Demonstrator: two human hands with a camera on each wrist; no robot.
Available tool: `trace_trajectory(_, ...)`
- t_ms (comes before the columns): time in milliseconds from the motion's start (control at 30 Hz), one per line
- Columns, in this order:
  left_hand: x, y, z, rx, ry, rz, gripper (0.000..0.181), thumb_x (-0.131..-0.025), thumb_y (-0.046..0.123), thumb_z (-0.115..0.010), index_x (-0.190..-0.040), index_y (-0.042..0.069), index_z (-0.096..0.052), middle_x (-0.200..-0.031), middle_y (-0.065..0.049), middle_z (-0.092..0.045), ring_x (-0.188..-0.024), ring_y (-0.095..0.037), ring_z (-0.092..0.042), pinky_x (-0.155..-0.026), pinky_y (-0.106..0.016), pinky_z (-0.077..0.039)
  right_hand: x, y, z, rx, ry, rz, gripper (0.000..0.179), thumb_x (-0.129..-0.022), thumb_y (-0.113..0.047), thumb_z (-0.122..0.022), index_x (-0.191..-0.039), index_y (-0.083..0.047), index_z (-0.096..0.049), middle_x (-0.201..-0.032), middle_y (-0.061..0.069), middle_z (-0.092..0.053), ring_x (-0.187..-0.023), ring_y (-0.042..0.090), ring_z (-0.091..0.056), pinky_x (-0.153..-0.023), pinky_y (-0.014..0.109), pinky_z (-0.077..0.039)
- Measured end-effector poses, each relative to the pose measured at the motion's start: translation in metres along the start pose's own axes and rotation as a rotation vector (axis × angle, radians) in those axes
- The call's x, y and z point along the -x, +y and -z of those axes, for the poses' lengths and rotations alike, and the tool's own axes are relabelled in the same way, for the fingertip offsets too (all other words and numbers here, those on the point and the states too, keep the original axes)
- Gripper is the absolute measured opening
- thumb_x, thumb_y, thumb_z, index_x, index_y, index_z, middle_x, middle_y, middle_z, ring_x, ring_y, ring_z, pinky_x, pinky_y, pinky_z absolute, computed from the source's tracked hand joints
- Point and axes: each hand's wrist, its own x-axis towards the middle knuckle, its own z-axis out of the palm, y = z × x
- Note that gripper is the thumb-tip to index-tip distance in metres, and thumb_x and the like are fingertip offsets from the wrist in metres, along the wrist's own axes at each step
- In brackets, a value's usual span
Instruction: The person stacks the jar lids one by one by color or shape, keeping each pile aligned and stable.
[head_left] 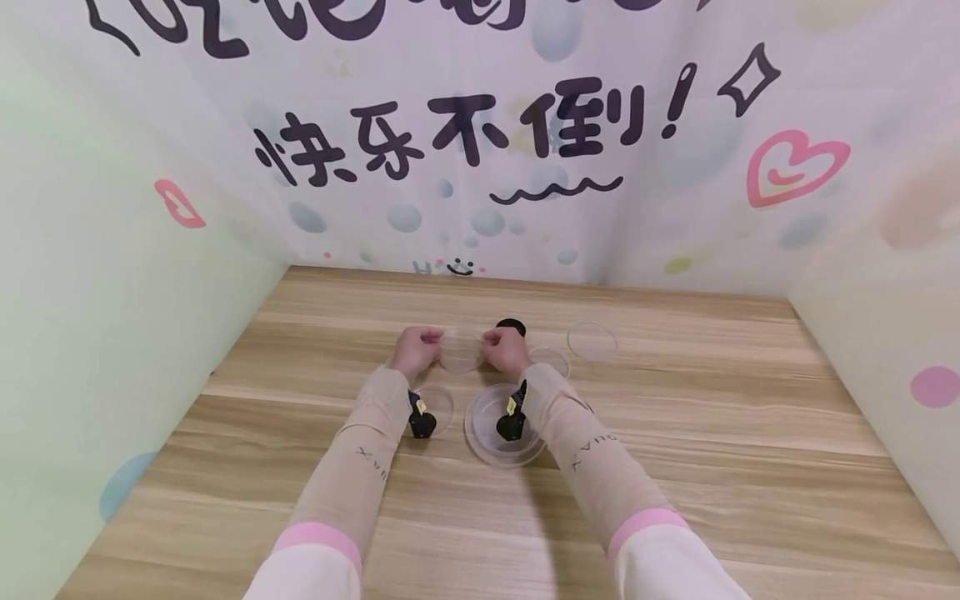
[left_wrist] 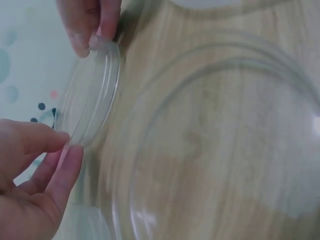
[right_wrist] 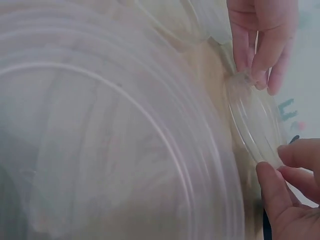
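A clear round piece (head_left: 461,354) is pinched at its left edge by the left hand (head_left: 416,352), with the thumb and fingertips closed narrowly on the rim. The opposite edge is pinched in the same narrow way by the right hand (head_left: 507,352), so that the piece is held between the two hands. In both wrist views its rim is seen to be ridged and the piece to be tilted; whether its lower edge is touched by the table (head_left: 720,483) cannot be told.

Just behind the right hand, a black round object (head_left: 511,323) is partly hidden. Beside the right wrist, a small clear disc (head_left: 552,360) is seen, and farther right another clear disc (head_left: 592,342) is laid on the wood. Beside the left wrist, a further clear round piece (head_left: 444,408) is partly covered by a black wrist camera (head_left: 422,421). Nearer the body, a larger clear round dish (head_left: 487,408) is set on the table, partly overlapped by the right wrist's camera (head_left: 512,423). Beyond, the table is backed by a white printed cloth (head_left: 450,208) marked with dark lettering.
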Motion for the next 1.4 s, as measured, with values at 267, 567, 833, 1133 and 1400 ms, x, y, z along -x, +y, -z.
trace_trajectory(267,0.044,0.106,0.028,0.07,-0.054,0.147,0.03,-0.073,-0.003,-0.059,-0.101,0.005,-0.065,-0.088,-0.011,-0.061,-0.081,-0.021,-0.059,-0.064,-0.028,-0.051,0.077,-0.132,0.055,-0.136,0.026,-0.174,0.025,-0.081,-0.009,-0.061,-0.102,0.005,-0.061,-0.09,0.017,-0.061,-0.073,0.024,-0.061,-0.058,0.023,-0.049)
trace_trajectory(567,0.074,0.167,0.042,0.042,-0.021,0.096,0.029,-0.074,-0.006,-0.056,-0.103,-0.004,-0.061,-0.088,-0.012,-0.058,-0.082,-0.023,-0.057,-0.06,-0.019,-0.047,0.091,-0.151,0.077,-0.129,0.061,-0.132,0.022,-0.082,-0.004,-0.058,-0.101,0.006,-0.061,-0.087,0.013,-0.06,-0.073,0.016,-0.055,-0.056,0.011,-0.041)
trace_trajectory(833,0.077,0.181,0.039,0.162,-0.069,0.088,0.034,-0.072,-0.01,-0.053,-0.106,-0.006,-0.059,-0.088,-0.015,-0.056,-0.078,-0.024,-0.057,-0.066,-0.034,-0.053,0.095,-0.154,0.095,-0.124,0.025,-0.125,0.019,-0.082,-0.003,-0.058,-0.098,0.006,-0.061,-0.087,0.015,-0.06,-0.074,0.02,-0.059,-0.061,0.024,-0.052)
trace_trajectory(1133,0.081,0.191,0.033,0.218,-0.176,0.077,0.035,-0.074,-0.011,-0.053,-0.108,-0.007,-0.057,-0.082,-0.01,-0.052,-0.072,-0.017,-0.056,-0.069,-0.039,-0.052,0.108,-0.155,0.118,-0.162,-0.013,-0.12,0.021,-0.081,0.0,-0.058,-0.1,0.009,-0.06,-0.09,0.018,-0.059,-0.08,0.026,-0.058,-0.07,0.033,-0.052)
trace_trajectory(1400,0.093,0.202,0.027,0.228,-0.269,0.058,0.033,-0.075,-0.009,-0.054,-0.108,-0.007,-0.055,-0.086,-0.012,-0.052,-0.074,-0.017,-0.054,-0.071,-0.04,-0.051,0.126,-0.151,0.133,-0.151,-0.054,-0.087,0.022,-0.083,0.001,-0.057,-0.102,0.011,-0.058,-0.09,0.019,-0.059,-0.079,0.022,-0.057,-0.067,0.029,-0.053)
